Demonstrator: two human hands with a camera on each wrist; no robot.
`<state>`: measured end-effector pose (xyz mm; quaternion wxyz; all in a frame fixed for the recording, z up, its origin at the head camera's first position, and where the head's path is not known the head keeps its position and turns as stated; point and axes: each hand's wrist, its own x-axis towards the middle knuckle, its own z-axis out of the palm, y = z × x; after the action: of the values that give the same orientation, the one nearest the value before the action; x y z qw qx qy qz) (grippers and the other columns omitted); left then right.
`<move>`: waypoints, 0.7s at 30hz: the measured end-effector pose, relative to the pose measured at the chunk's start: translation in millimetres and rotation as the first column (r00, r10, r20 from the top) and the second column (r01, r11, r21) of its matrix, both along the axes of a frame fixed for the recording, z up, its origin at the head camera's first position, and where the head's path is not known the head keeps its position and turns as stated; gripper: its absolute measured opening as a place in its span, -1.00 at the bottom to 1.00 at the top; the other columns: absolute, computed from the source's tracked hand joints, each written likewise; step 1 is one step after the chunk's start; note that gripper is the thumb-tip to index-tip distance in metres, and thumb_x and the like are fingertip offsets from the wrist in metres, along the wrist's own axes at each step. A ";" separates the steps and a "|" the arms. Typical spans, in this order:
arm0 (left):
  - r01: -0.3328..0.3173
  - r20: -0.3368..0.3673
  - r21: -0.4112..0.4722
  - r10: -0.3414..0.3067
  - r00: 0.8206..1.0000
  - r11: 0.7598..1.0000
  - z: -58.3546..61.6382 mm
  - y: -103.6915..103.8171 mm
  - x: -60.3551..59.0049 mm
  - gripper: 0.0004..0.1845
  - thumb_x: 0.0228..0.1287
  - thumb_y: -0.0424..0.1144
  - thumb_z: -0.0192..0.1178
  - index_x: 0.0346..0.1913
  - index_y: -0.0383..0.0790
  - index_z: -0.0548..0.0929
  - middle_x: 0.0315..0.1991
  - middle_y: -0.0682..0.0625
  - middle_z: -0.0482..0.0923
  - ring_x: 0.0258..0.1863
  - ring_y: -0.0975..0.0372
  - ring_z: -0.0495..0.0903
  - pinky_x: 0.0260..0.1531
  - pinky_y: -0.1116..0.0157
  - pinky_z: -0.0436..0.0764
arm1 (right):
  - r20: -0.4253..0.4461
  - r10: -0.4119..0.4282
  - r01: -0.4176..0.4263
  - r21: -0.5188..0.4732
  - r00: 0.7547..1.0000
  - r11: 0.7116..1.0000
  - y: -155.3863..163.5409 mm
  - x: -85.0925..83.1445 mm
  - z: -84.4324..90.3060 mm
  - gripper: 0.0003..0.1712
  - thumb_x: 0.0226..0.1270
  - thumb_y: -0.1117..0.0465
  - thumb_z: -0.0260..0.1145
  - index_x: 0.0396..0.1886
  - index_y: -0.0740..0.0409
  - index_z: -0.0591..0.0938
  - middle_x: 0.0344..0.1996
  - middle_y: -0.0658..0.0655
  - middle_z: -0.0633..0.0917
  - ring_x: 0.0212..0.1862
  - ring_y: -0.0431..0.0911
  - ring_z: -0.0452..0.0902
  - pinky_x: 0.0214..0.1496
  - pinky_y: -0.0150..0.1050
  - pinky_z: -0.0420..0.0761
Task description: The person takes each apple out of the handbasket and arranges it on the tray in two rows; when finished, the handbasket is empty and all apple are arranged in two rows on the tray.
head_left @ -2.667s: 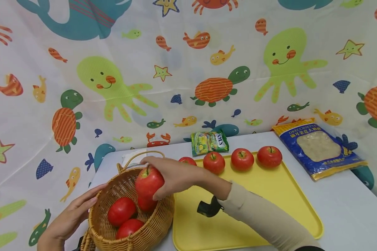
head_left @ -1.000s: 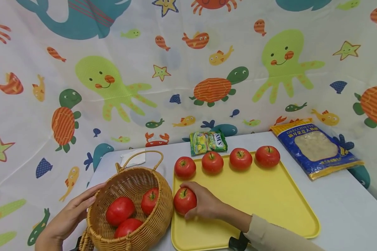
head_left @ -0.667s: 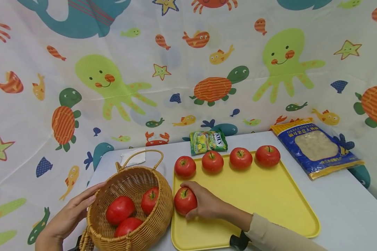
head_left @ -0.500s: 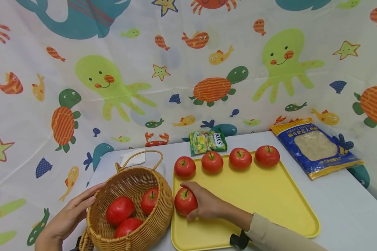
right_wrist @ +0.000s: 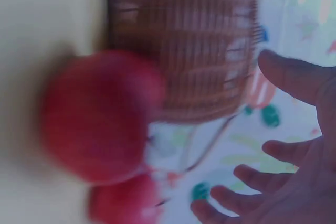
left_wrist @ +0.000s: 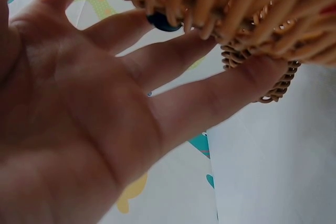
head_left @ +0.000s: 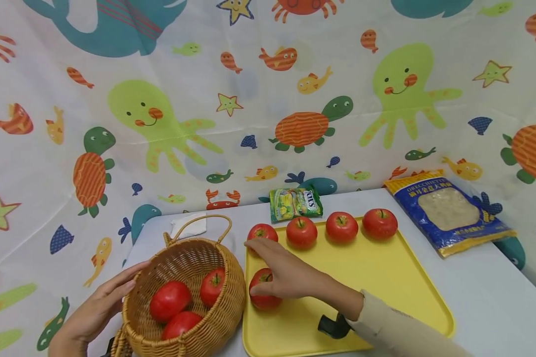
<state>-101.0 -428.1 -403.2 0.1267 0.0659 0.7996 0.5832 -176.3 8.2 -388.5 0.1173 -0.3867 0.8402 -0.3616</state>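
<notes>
In the head view my left hand [head_left: 91,312] rests its fingers against the left side of a wicker basket [head_left: 236,297]. Straight fingers touch the weave from below in the left wrist view. Inside the basket lie red apples, one of them [head_left: 170,301] near the middle. My right hand [head_left: 290,272] hovers over a red apple [head_left: 265,302] at the left of the yellow tray [head_left: 362,287]. Its fingers are spread and apart from the apple [right_wrist: 100,116] in the right wrist view. Behind the hand, another apple [head_left: 262,232] is partly hidden.
Along the tray's back edge sit more apples, such as one [head_left: 341,227] near the middle. Behind them lies a green snack packet [head_left: 296,203]. A blue pasta bag [head_left: 448,210] lies at the right. White paper [head_left: 196,227] is behind the basket, before a patterned cloth [head_left: 268,129].
An apple went from above the basket to the tray's left side, held by my right hand. The hand has since let go and lifted off it. My left hand stays at the basket.
</notes>
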 end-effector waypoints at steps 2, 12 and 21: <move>0.002 0.000 0.008 -0.002 1.000 1.000 -0.5 -2.1 0.6 -0.49 0.69 -0.26 -0.25 0.59 -0.18 0.21 0.30 0.48 0.43 0.20 0.51 0.50 -0.04 0.24 0.66 | -0.071 0.034 -0.034 -0.006 0.997 0.999 -13.5 0.9 18.6 -0.08 0.31 -0.02 0.50 0.56 0.03 0.28 0.50 0.04 0.34 0.52 -0.06 0.20 0.45 0.02 0.35; 0.046 -0.032 0.029 -0.045 0.998 0.999 -2.4 -4.8 -0.2 -0.48 0.69 -0.31 -0.29 0.60 -0.19 0.19 0.33 0.46 0.41 0.22 0.50 0.49 -0.05 0.28 0.65 | -0.438 0.274 -0.155 0.287 0.856 0.945 -108.0 8.1 45.4 -0.38 0.40 -0.11 0.38 0.37 -0.04 0.53 0.18 -0.08 0.60 0.19 -0.26 0.49 0.19 -0.36 0.48; 0.049 -0.028 0.033 -0.048 0.998 0.998 -1.3 -1.6 -0.3 -0.48 0.69 -0.31 -0.29 0.60 -0.22 0.17 0.35 0.45 0.40 0.23 0.49 0.48 -0.02 0.26 0.64 | -0.286 0.344 -0.108 0.609 0.894 0.786 -157.4 7.6 25.0 -0.60 0.15 -0.12 0.57 -0.02 -0.31 0.69 -0.17 -0.19 0.63 -0.10 -0.25 0.51 -0.03 -0.28 0.52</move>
<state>-101.4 -429.6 -404.6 0.1288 0.0955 0.7896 0.5923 -168.7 -149.2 -363.5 0.1066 -0.4949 0.8623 0.0105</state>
